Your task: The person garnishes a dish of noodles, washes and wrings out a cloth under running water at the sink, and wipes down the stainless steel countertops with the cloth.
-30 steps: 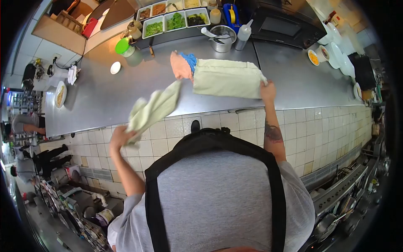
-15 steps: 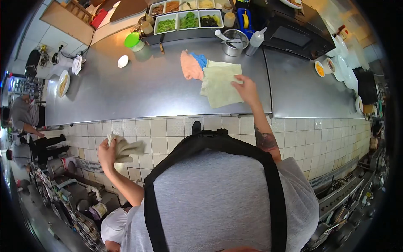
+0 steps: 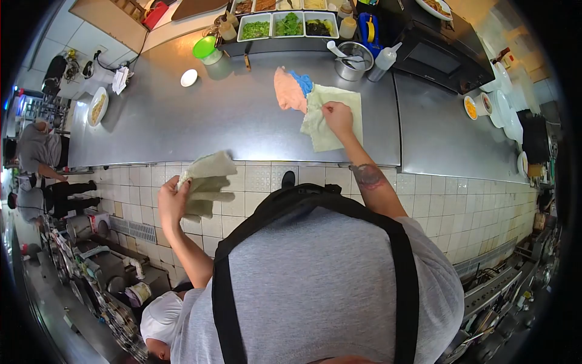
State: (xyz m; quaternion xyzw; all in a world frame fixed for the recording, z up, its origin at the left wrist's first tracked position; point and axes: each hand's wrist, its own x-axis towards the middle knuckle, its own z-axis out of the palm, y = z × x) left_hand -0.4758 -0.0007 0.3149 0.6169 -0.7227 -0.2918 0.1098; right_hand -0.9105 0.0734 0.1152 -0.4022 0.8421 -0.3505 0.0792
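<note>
My left hand (image 3: 174, 202) pinches a pale green cloth (image 3: 212, 179), which hangs in loose folds over the floor in front of the counter edge. On the steel counter (image 3: 242, 124) lies another pale green cloth (image 3: 348, 103), spread fairly flat. My right hand (image 3: 338, 119) is on this second cloth, its fingers curled together at the cloth's upper left part. Touching that cloth's left side are an orange cloth (image 3: 289, 91) and a crumpled blue cloth (image 3: 303, 83).
Food trays (image 3: 288, 25), a metal pot (image 3: 353, 62), a squeeze bottle (image 3: 384, 60) and a microwave (image 3: 439, 57) line the back. A green-lidded tub (image 3: 207, 50), a white bowl (image 3: 189, 77) and an oval plate (image 3: 97, 107) stand left. Other people (image 3: 41, 148) are at far left; another (image 3: 162, 318) is close behind.
The counter's green cloth went from long to a shorter, squarer shape. My right hand moved left onto it. My left hand drew back with its cloth, then came slightly forward, the cloth fanning out.
</note>
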